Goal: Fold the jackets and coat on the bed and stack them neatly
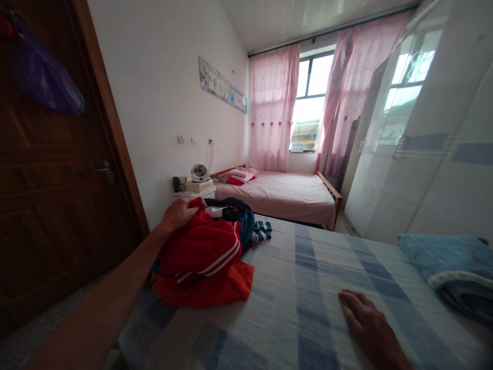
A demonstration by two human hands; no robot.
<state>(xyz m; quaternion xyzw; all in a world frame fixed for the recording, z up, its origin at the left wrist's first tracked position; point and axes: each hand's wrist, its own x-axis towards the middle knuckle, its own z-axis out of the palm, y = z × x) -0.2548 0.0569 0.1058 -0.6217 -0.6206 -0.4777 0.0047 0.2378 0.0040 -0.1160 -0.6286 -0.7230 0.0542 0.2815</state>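
Observation:
My left hand (177, 215) is closed on the upper edge of a red garment with white stripes (204, 244), at the top of a clothes pile on the near bed. Under it spreads an orange-red cloth (227, 288). Dark and teal clothes (246, 226) lie behind, with blue-and-white striped fabric (262, 231) poking out to the right. Over the checked bed sheet (285, 318), my right hand (364, 318) has its fingers extended, close together, and holds nothing. Whether its palm rests on the sheet I cannot tell.
A blue folded blanket (442, 257) lies at the bed's right side. Beyond stands another bed with a pink sheet (285, 190). A small fan (200, 173) sits on a nightstand by the wall. A wooden door (57, 205) is left, a glossy wardrobe (431, 180) right.

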